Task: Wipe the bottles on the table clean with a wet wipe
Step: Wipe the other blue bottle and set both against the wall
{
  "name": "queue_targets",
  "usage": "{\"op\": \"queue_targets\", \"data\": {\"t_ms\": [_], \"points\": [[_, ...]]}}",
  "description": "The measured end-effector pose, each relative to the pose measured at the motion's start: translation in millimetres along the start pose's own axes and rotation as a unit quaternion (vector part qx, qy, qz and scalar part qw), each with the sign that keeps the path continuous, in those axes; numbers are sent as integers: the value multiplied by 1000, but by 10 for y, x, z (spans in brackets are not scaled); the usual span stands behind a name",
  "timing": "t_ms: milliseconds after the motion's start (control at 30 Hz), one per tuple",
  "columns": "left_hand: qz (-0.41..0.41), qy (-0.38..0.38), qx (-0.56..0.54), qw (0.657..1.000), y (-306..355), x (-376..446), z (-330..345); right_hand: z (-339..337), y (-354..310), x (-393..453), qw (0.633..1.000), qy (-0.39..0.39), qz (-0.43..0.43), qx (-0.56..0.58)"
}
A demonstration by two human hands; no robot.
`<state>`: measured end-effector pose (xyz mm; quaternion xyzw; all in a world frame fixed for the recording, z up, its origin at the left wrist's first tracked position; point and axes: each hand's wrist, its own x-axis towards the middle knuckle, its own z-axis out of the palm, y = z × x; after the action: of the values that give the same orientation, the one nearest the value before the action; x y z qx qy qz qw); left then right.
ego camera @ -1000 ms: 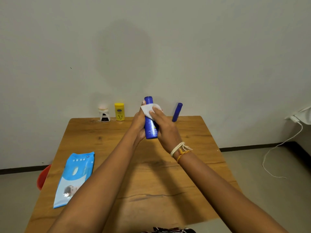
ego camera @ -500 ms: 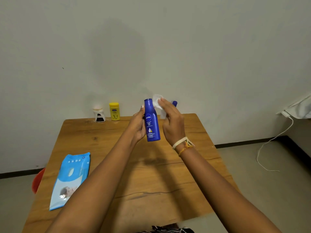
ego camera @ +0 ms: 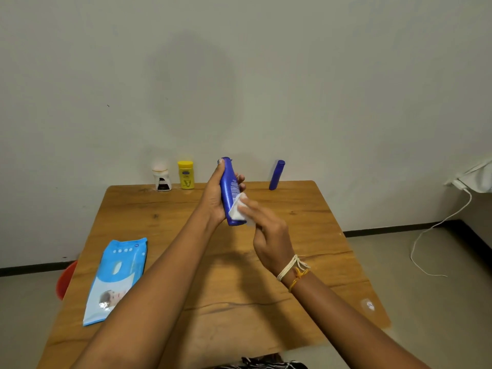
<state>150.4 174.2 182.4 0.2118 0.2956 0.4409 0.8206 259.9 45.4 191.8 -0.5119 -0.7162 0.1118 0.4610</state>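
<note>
Blue bottle (ego camera: 230, 193) held upright above wooden table (ego camera: 306, 235), gripped by left hand (ego camera: 214, 198): thumb near cap, fingers curled round far side. Right hand (ego camera: 269, 233) just right of bottle, fingertips pressing white wet wipe (ego camera: 239, 211) against its lower body. Left of bottle, at table's far edge: yellow bottle (ego camera: 185, 174), white jar (ego camera: 162, 178). Right of bottle: slim blue tube (ego camera: 277, 174), tilted. Wipes pack (ego camera: 115, 280) flat, near left of bottle.

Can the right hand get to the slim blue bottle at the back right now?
Probably not yet: the right hand holds the wipe against the held bottle. Otherwise, nothing blocks the slim blue bottle.
</note>
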Motion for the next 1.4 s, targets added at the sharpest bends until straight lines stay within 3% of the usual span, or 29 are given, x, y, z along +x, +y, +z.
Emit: {"op": "queue_targets", "data": {"t_ms": [67, 133, 333, 467, 633, 700, 833, 967, 1067, 1133, 1200, 1267, 1333, 1400], "points": [[14, -10, -2, 1000, 2, -34, 32, -15, 19, 266, 997, 74, 25, 12], [18, -30, -15, 999, 4, -64, 96, -21, 25, 571, 995, 96, 37, 10], [27, -44, -30, 998, 40, -62, 124, 162, 124, 681, 995, -83, 14, -62], [23, -27, -9, 999, 115, 0, -4, 207, 221, 264, 982, -104, -55, -150], [41, -11, 24, 999, 117, 39, -93, 134, 355, -155, 974, -136, -104, -146], [42, -8, 24, 999, 109, 48, -76, 91, 381, -137, 989, -92, -76, -87], [44, -4, 6, 999, 105, 84, 14, 67, 290, 170, 996, 86, 35, 16], [37, -8, -11, 999, 109, 105, 167, 187, 234, 318, 999, 21, 29, -31], [51, 4, -23, 998, 149, 138, 191, 277, 344, 70, 995, -1, -22, -98], [67, 18, -26, 997, 148, 152, 151, 261, 368, -107, 996, -3, -41, -75], [85, 32, -31, 995, 129, 158, 114, 252, 304, -206, 999, 49, 24, 5], [101, 35, -44, 993, 129, 163, 116, 268, 239, -141, 958, 159, 198, 131], [113, 31, -34, 993, 132, 163, 139, 254, 207, 76, 858, 240, 381, 246], [122, 25, 9, 992, 107, 163, 171, 229, 236, 305, 754, 259, 478, 369]]}}
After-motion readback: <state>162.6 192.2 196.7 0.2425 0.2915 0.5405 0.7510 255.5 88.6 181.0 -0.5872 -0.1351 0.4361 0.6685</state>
